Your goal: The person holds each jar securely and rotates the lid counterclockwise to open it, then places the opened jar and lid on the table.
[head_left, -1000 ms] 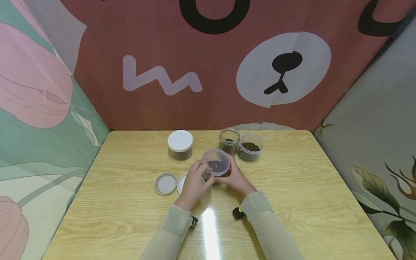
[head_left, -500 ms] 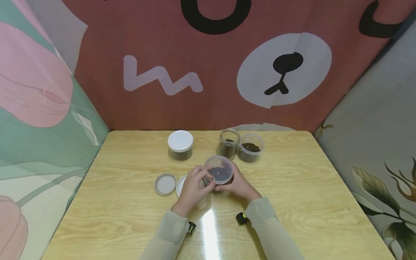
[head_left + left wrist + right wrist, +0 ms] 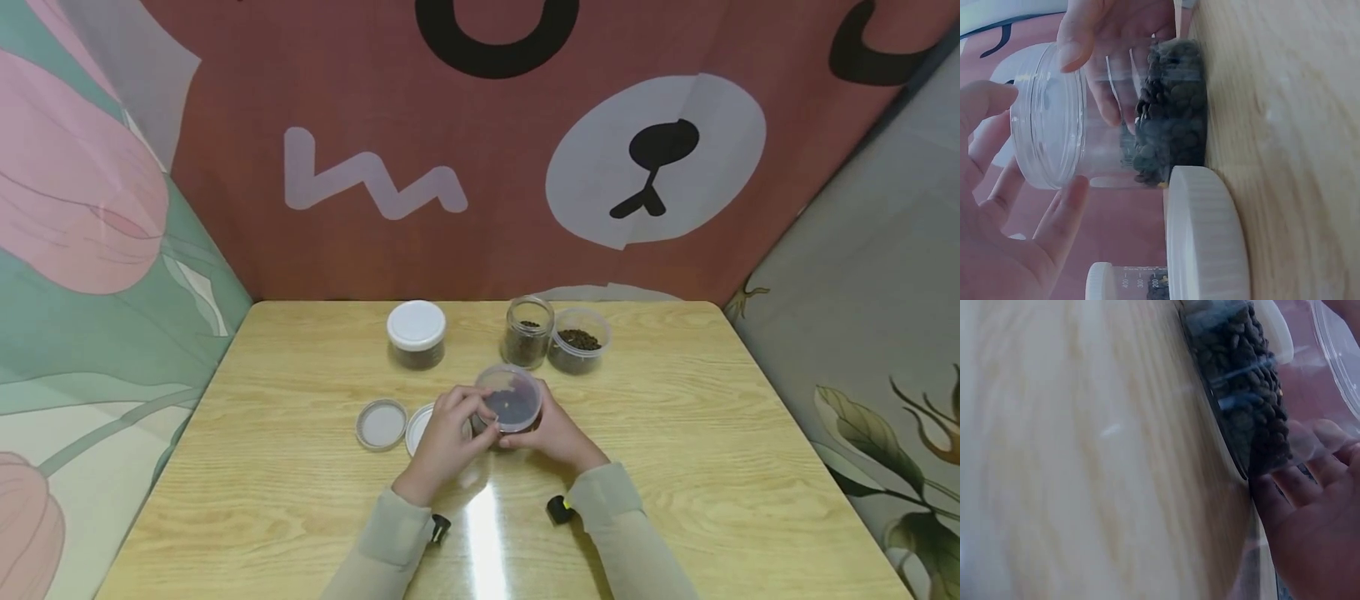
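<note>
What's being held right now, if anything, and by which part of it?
A clear jar of dark pellets: the left hand holds it round the top rim, the right hand round the side of its body.

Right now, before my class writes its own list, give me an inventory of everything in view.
Table: 1, pale wood, foreground
Held jar: 1, clear with dark pieces, near the table's middle
White-lidded jar: 1, clear and white, back left
Open jar: 1, clear, back centre-right
Open tub: 1, clear, right of the open jar
Outer lid: 1, whitish, left of the held jar
Inner lid: 1, white, beside the outer lid, partly hidden
Printed backdrops: 3, red-brown behind, green-pink left, grey right
Wrist devices: 2, black, lower centre
Sleeves: 2, pale green-grey, lower edge
Left hand: 1, bare, gripping the held jar's left
Right hand: 1, bare, gripping its right
</note>
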{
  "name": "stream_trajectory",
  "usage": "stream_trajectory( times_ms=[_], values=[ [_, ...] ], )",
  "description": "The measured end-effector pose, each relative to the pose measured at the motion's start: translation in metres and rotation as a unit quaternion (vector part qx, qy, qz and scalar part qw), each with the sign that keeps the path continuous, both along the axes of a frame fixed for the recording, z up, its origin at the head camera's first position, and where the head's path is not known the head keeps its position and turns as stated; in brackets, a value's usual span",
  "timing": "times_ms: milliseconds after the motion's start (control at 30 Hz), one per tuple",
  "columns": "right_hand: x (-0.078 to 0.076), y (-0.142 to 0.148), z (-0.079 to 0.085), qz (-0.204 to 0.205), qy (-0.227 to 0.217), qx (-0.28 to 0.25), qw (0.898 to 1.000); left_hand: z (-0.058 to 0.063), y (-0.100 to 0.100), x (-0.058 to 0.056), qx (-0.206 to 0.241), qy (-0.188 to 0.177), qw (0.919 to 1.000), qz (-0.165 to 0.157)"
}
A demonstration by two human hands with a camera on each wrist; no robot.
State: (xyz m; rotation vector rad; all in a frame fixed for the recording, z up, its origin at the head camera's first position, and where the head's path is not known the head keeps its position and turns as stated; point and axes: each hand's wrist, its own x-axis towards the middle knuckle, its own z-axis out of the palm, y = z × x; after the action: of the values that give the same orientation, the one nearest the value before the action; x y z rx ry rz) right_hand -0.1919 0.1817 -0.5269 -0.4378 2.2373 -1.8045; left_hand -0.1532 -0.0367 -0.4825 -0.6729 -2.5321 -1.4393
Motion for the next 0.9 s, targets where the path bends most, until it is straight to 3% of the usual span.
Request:
stream_trajectory(
  times_ms=[400, 633, 800, 900],
  values=[
    [0.003, 0.011, 0.005, 0.033, 0.013, 0.032, 0.999, 0.014, -0.004, -0.011, -0.103, 0.003, 0.9923, -0.068],
    [0.004, 0.015, 0.003, 0.048, -0.001, 0.036, 0.998, 0.024, 0.003, -0.023, -0.158, 0.034, 0.9786, -0.128],
    [0.004, 0.016, 0.002, 0.054, -0.012, 0.034, 0.998, 0.025, 0.014, -0.031, -0.188, 0.027, 0.9718, -0.140],
    [0.004, 0.016, 0.002, 0.056, -0.013, 0.032, 0.998, 0.022, 0.021, -0.035, -0.205, 0.043, 0.9672, -0.144]
  ],
)
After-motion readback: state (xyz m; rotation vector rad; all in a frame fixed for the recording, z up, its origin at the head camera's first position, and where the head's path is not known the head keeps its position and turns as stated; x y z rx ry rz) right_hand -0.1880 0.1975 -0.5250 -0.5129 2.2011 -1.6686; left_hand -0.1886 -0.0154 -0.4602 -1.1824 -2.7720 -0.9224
